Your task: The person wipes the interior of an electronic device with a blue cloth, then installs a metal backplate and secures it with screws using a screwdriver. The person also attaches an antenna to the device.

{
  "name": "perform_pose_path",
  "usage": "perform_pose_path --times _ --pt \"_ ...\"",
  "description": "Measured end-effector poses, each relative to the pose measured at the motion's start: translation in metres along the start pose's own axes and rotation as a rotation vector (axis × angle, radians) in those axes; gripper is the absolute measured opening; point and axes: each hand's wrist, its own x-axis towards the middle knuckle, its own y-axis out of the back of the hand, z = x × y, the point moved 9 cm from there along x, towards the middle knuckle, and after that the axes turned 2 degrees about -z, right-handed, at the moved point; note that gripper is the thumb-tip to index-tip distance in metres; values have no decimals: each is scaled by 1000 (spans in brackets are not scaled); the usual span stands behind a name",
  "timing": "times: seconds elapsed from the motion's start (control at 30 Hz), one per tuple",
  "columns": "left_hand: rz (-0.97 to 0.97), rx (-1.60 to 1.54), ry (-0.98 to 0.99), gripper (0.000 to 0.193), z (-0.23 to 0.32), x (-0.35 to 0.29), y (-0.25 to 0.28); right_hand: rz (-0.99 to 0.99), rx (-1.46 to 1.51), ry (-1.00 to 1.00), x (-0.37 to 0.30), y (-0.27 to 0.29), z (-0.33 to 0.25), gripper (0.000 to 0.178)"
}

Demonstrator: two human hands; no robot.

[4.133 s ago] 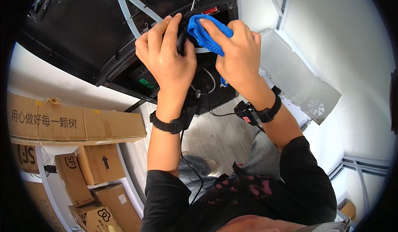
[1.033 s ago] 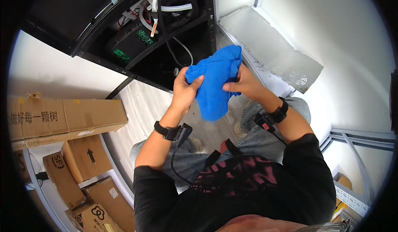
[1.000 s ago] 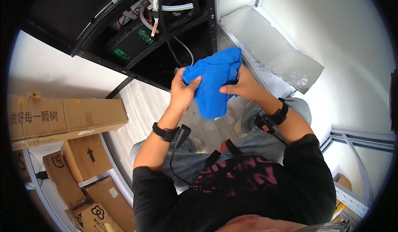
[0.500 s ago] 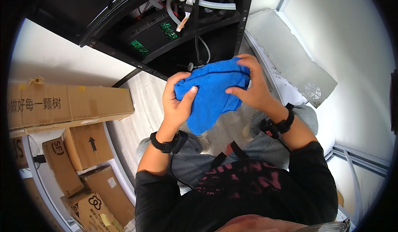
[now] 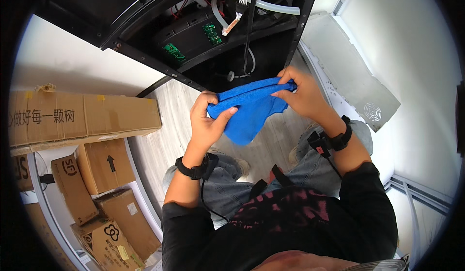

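Note:
A blue cloth (image 5: 249, 113) is stretched between my two hands, folded along its upper edge, its lower part hanging in a rounded point. My left hand (image 5: 208, 118) pinches its left end, thumb in front and fingers behind. At the other end, my right hand (image 5: 301, 94) grips the top corner between thumb and fingers. Just beyond the cloth stands a black machine cabinet (image 5: 169, 72) with its interior exposed. Inside it are green circuit boards (image 5: 211, 33), a white multi-wire connector (image 5: 236, 21), a pale tube (image 5: 276, 7) and a fan (image 5: 271, 14).
Left of me, a long cardboard box (image 5: 92, 118) lies above a shelf with several smaller cartons (image 5: 106, 164). A grey metal panel (image 5: 348, 62) with a round vent leans at the right, beside a white wall (image 5: 411, 43). Wooden-look floor (image 5: 150, 150) shows below.
The cloth is pulled wider and its top edge straighter, with less of it hanging down. My right hand has moved slightly right. The view has shifted a little, so the cabinet appears further right.

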Motion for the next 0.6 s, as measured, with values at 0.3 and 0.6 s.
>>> perform_pose_path --times 0.3,0.6 --pt "314 -134 299 31 -35 3 -12 258 -125 -101 0 3 13 26" --pt "245 -328 91 39 -23 -8 -70 235 302 -119 -15 -43 25 33"
